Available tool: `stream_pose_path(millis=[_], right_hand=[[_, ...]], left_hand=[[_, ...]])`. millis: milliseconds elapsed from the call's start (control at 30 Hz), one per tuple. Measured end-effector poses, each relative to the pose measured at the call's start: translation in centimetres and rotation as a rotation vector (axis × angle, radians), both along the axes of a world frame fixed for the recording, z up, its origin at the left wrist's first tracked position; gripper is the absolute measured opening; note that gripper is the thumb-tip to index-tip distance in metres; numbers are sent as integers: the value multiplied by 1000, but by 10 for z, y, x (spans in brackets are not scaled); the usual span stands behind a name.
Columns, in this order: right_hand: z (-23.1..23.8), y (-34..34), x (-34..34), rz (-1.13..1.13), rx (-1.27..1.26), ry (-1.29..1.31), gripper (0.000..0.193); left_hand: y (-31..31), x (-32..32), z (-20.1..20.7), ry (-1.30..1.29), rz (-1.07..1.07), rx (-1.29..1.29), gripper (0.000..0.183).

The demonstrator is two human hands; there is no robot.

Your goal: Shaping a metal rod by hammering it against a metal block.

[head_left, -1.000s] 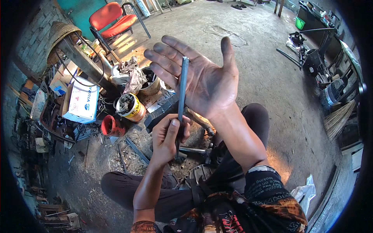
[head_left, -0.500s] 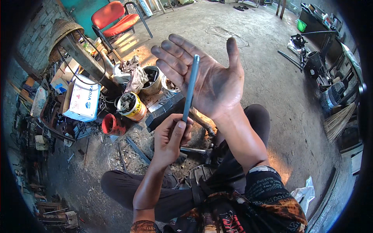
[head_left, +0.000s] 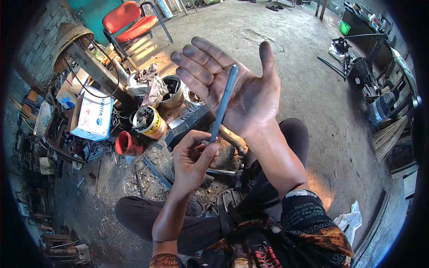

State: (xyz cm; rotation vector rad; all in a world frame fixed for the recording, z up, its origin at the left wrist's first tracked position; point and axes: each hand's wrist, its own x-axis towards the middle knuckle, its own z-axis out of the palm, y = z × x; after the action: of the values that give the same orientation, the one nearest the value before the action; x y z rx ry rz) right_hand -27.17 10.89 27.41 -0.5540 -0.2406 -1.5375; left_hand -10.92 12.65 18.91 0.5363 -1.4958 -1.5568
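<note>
Between the thumb and fingers of my left hand (head_left: 196, 156) is the lower end of a slim grey metal rod (head_left: 225, 100). It points up and leans to the right. My right hand (head_left: 241, 91) lies behind the rod, palm up, fingers and thumb stretched out, with dark smudges on the skin. The rod crosses in front of that palm; whether it touches the skin I cannot tell. Below the hands a hammer (head_left: 240, 174) lies on the ground near my legs. A dark metal block (head_left: 192, 127) stands just beyond my left hand, partly hidden by it.
At left stand a red bucket (head_left: 128, 144), a yellow-and-white bucket of scrap (head_left: 154, 127) and a white-and-blue carton (head_left: 94, 114). Several metal bars (head_left: 157, 173) lie beside my left knee. A red chair (head_left: 132, 24) is at the back. A straw broom (head_left: 389, 140) leans at right.
The rod's upper end has tipped to the right, across the open palm. Both hands stay nearly in place, with the view shifted slightly.
</note>
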Motion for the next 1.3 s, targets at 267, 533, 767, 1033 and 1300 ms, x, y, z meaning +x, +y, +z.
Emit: stream_pose_path(millis=[267,533,767,1033,1300], right_hand=[[-2,-2,1,7,25,-19,100],[-5,-7,1,-4,65,-15,96],[-12,-11,2,28,38,-20,94],[-9,-15,-3,-1531,-99,612,27],[-57,-28,47,-1176,-541,1633,41]], left_hand=[[0,0,-1,-10,68,-12,16],[0,0,0,-54,131,-51,18],[0,-1,3,-109,285,-193,16],[-40,23,8,-420,692,-651,10],[-73,75,19,-828,520,-1027,16]])
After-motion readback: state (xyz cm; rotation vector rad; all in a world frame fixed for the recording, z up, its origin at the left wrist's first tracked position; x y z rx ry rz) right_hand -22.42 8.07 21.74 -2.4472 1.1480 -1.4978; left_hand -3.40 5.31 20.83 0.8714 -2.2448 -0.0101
